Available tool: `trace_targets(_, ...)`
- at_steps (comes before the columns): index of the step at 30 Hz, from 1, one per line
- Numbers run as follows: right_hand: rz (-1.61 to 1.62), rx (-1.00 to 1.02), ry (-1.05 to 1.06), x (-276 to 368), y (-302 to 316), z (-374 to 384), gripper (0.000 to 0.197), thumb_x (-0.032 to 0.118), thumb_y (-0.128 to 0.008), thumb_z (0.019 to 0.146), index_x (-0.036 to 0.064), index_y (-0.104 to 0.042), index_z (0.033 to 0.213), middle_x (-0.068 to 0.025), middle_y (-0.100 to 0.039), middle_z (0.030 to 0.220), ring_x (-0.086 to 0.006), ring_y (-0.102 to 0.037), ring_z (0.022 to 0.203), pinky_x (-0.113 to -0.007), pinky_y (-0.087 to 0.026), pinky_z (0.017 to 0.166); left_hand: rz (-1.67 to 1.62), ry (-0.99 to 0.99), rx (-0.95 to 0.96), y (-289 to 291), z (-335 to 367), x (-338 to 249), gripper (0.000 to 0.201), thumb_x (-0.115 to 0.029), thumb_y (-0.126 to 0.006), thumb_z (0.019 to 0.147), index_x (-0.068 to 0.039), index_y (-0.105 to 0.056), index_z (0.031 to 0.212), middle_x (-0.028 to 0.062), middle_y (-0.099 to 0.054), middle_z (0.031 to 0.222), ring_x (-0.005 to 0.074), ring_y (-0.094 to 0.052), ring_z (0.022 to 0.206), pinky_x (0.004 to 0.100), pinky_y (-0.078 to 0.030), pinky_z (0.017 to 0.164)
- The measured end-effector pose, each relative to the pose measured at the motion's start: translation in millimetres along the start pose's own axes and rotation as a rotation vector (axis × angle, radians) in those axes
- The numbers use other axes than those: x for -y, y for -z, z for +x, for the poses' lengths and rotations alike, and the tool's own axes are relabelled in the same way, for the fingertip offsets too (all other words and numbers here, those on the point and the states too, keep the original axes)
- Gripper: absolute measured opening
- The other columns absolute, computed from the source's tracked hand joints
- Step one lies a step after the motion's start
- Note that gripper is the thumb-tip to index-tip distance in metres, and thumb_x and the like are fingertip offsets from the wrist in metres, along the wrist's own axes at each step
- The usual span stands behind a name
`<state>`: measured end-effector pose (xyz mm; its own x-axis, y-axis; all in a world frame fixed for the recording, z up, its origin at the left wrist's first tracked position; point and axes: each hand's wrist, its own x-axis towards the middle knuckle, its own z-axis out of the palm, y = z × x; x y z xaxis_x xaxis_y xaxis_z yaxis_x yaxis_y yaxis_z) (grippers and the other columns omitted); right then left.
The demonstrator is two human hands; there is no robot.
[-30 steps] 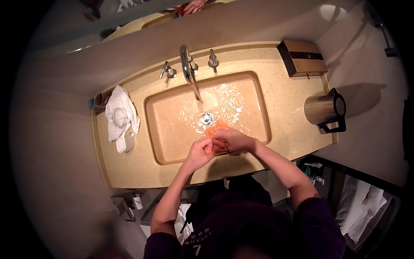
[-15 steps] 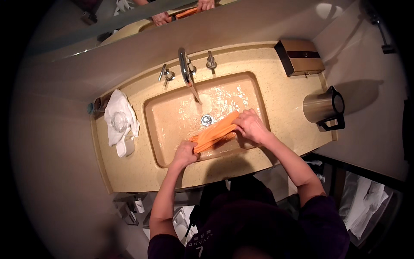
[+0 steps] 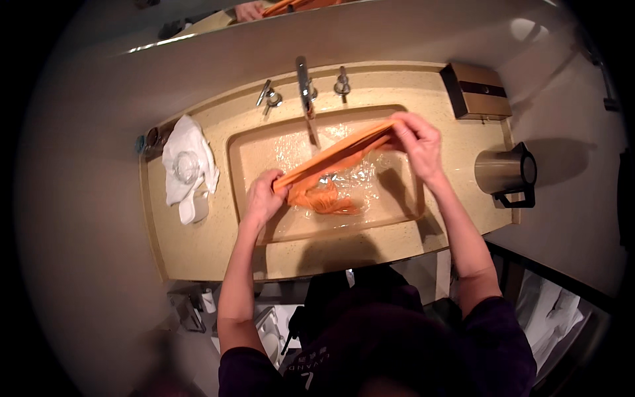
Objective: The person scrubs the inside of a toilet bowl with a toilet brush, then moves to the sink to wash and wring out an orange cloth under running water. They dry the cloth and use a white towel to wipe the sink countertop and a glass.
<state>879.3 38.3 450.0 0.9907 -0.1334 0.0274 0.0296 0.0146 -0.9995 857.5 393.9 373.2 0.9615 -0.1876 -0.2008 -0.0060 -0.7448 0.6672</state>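
An orange cloth (image 3: pixel 331 157) is stretched taut on a slant across the sink (image 3: pixel 403 192), its near part hanging bunched and wet toward the basin floor. My left hand (image 3: pixel 265 196) pinches its lower left corner. Closed on the upper right end, my right hand (image 3: pixel 418 142) is lifted near the basin's right rim. Water runs from the chrome faucet (image 3: pixel 303 83) behind the cloth, and the basin floor glistens. The drain is mostly covered by the cloth.
Left on the counter lie a white towel (image 3: pixel 187 135) with a clear glass (image 3: pixel 187 167) on it and a white cup (image 3: pixel 193 208). Faucet handles (image 3: pixel 272 98) flank the spout. At right stand a brown box (image 3: pixel 477 92) and a metal kettle (image 3: pixel 501 172).
The cloth has gone from bunched low in the basin to stretched wide. My right hand has moved up and right, my left hand up and slightly left.
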Motion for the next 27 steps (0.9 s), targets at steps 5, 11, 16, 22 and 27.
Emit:
trace_targets(5,-0.422,-0.121,0.370,-3,11,8,0.012,0.000,-0.063,0.095,-0.0035,-0.070,0.104,-0.0121,-0.068,0.091,-0.0193,-0.068,0.084,-0.030,-0.057,0.077,0.044,-0.259,-0.347,18,-11,-27,0.026,-0.002,-0.069,0.080,-0.001,-0.068,0.106,0.0149,-0.060,0.088,0.0297,-0.063,0.079,0.0394,-0.051,0.073)
trace_targets(11,-0.793,-0.104,0.292,-107,42,-36,0.012,-0.001,-0.065,0.087,0.0008,-0.071,0.098,-0.0137,-0.067,0.090,-0.0318,-0.062,0.091,-0.039,-0.049,0.082,0.232,-0.274,-0.263,-51,-42,-9,0.023,-0.004,-0.064,0.083,-0.003,-0.067,0.106,0.0149,-0.063,0.096,0.0335,-0.063,0.091,0.0420,-0.052,0.080)
trace_targets(16,-1.220,0.413,-0.082,-156,63,-64,0.023,-0.003,-0.065,0.076,0.0064,-0.073,0.095,-0.0138,-0.069,0.095,-0.0344,-0.062,0.097,-0.042,-0.051,0.089,0.033,0.015,0.486,-83,-39,47,0.031,-0.015,-0.067,0.085,-0.003,-0.066,0.114,0.0162,-0.060,0.128,0.0388,-0.058,0.116,0.0448,-0.051,0.091)
trace_targets(22,-1.088,0.391,0.184,-166,-15,-24,0.033,-0.005,-0.063,0.075,0.0055,-0.071,0.105,-0.0145,-0.067,0.106,-0.0350,-0.057,0.108,-0.041,-0.047,0.097,0.543,-0.422,-0.128,-79,4,83,0.035,-0.007,-0.065,0.082,-0.002,-0.064,0.117,0.0170,-0.061,0.119,0.0381,-0.055,0.117,0.0506,-0.037,0.108)
trace_targets(27,-1.342,0.513,0.118,-196,-36,-11,0.035,0.001,-0.064,0.074,0.0013,-0.064,0.109,-0.0202,-0.061,0.112,-0.0347,-0.052,0.112,-0.044,-0.042,0.101,0.586,-0.358,0.054,-54,8,89,0.032,-0.007,-0.066,0.079,0.000,-0.063,0.110,0.0176,-0.060,0.104,0.0348,-0.056,0.107,0.0528,-0.035,0.108)
